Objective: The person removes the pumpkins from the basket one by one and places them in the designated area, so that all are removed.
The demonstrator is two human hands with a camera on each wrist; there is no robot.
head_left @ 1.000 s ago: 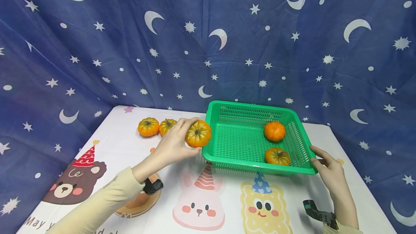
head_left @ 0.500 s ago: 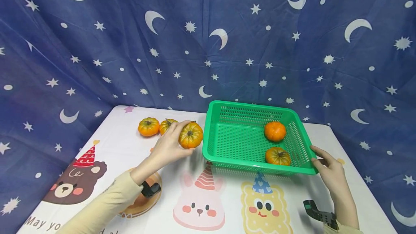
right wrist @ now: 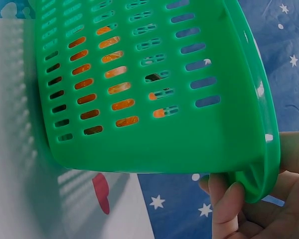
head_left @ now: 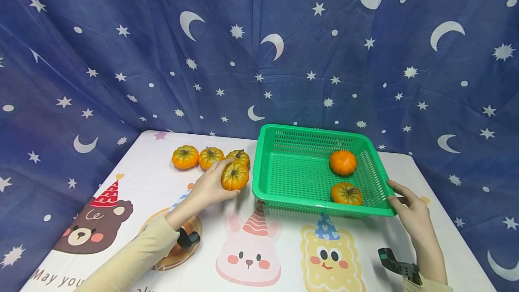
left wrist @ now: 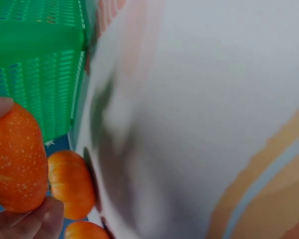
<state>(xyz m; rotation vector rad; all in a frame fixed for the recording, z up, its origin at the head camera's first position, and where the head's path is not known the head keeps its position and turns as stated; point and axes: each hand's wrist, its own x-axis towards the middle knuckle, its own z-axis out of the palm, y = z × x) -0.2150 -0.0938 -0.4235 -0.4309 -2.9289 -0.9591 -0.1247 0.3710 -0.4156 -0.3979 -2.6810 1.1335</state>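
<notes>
My left hand point(head_left: 212, 185) grips a small orange-yellow pumpkin point(head_left: 235, 176) between thumb and fingers, just left of the green basket point(head_left: 259, 166). In the left wrist view the held pumpkin point(left wrist: 17, 159) shows its speckled orange side. Behind it stands another pumpkin point(head_left: 239, 156), partly covered by the held one. My right hand point(head_left: 411, 208) holds the basket's right rim, thumb and fingers pinching its edge point(right wrist: 261, 169) in the right wrist view. Inside the basket, an orange pumpkin point(head_left: 343, 163) and a yellow-orange pumpkin point(head_left: 346, 193) lie towards the right side.
Two more pumpkins, one at the left end point(head_left: 185, 157) and one beside it point(head_left: 211, 157), stand in a row on the table left of the basket. A white cartoon-print tablecloth point(head_left: 292, 247) covers the table. A blue moon-and-star curtain point(head_left: 227, 48) hangs behind.
My left hand has drawn the held pumpkin left and slightly nearer, away from the basket's left rim. The pumpkin behind it has come into view. My right hand stays on the rim.
</notes>
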